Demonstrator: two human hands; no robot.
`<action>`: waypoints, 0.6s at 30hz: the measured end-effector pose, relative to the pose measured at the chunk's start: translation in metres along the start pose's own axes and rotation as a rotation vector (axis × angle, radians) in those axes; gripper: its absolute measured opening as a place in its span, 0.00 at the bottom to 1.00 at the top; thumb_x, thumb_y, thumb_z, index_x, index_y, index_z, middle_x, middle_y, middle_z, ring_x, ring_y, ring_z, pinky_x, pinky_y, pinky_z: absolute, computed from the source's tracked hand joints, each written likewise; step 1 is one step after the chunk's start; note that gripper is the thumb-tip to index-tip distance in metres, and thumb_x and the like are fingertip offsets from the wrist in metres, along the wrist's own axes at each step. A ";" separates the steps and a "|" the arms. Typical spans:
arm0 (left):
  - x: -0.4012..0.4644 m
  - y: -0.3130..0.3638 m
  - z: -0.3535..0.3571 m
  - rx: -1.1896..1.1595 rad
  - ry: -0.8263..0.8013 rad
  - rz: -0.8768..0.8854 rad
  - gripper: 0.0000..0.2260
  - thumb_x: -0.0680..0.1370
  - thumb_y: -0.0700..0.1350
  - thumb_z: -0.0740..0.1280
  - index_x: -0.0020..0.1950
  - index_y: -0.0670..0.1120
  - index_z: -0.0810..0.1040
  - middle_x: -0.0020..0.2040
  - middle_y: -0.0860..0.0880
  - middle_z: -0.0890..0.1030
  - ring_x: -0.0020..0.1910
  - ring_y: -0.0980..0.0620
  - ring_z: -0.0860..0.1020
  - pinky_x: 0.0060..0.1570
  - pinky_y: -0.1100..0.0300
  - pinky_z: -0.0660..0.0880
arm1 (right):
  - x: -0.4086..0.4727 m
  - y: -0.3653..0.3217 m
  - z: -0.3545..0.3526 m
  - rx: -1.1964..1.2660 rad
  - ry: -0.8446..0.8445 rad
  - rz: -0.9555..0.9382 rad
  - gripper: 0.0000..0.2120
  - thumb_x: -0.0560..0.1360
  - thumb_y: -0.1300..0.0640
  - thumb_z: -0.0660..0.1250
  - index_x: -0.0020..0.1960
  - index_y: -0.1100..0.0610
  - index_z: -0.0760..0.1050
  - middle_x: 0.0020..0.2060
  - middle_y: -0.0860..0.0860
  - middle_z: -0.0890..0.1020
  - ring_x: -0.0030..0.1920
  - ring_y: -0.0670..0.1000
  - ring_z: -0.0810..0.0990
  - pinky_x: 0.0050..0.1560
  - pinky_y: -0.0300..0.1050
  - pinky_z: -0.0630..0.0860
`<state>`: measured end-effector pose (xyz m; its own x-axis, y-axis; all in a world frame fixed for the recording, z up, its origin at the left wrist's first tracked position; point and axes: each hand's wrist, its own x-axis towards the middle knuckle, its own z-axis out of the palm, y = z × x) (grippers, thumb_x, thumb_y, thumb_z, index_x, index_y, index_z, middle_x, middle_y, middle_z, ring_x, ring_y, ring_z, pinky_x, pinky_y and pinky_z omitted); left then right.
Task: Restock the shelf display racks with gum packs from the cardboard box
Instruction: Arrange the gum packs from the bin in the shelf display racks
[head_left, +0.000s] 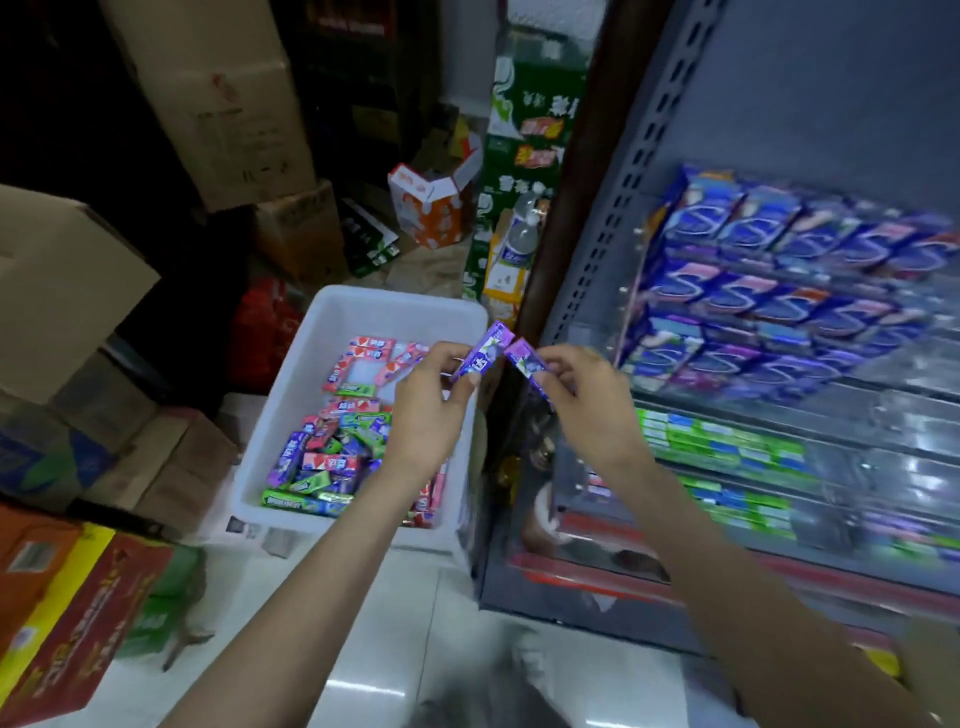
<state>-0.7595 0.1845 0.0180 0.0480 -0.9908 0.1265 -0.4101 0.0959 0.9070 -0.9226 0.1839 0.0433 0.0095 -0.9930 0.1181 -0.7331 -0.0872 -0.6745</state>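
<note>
My left hand (431, 405) pinches a purple gum pack (485, 351) above the right rim of a white plastic bin (332, 322). Just to its right, my right hand (587, 395) pinches a second purple gum pack (527, 364); the two packs nearly touch. Inside the bin lie several loose gum packs (332, 457) in pink, green and purple. The shelf display racks (779, 322) on the right hold rows of blue packs above and green packs (722, 447) below.
Cardboard boxes (67, 291) are stacked at the left and back. Red and orange cartons (78, 613) stand at the lower left. Green cartons and a water bottle (522, 239) stand behind the bin. Pale floor tiles (363, 649) show below.
</note>
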 end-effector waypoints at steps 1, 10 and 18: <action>-0.005 0.013 0.009 0.005 -0.027 0.032 0.08 0.77 0.37 0.65 0.55 0.43 0.77 0.44 0.54 0.78 0.42 0.57 0.75 0.40 0.73 0.69 | -0.010 0.007 -0.018 0.003 0.022 0.014 0.09 0.76 0.61 0.65 0.55 0.57 0.78 0.47 0.57 0.79 0.47 0.55 0.78 0.52 0.50 0.74; -0.041 0.119 0.133 0.052 -0.292 0.245 0.08 0.77 0.38 0.66 0.57 0.42 0.77 0.45 0.51 0.78 0.45 0.55 0.74 0.42 0.66 0.66 | -0.089 0.107 -0.163 -0.049 0.189 0.227 0.08 0.74 0.62 0.69 0.52 0.61 0.80 0.40 0.50 0.78 0.43 0.50 0.77 0.41 0.35 0.67; -0.073 0.165 0.268 0.145 -0.392 0.246 0.08 0.77 0.39 0.65 0.56 0.43 0.77 0.50 0.48 0.81 0.47 0.53 0.77 0.44 0.66 0.68 | -0.118 0.232 -0.255 -0.153 0.102 0.276 0.08 0.74 0.62 0.69 0.52 0.58 0.81 0.46 0.53 0.84 0.48 0.54 0.80 0.46 0.42 0.71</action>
<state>-1.0749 0.2475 0.0508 -0.4018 -0.9044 0.1433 -0.4907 0.3448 0.8002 -1.2678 0.3010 0.0587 -0.2663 -0.9636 0.0240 -0.7921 0.2046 -0.5751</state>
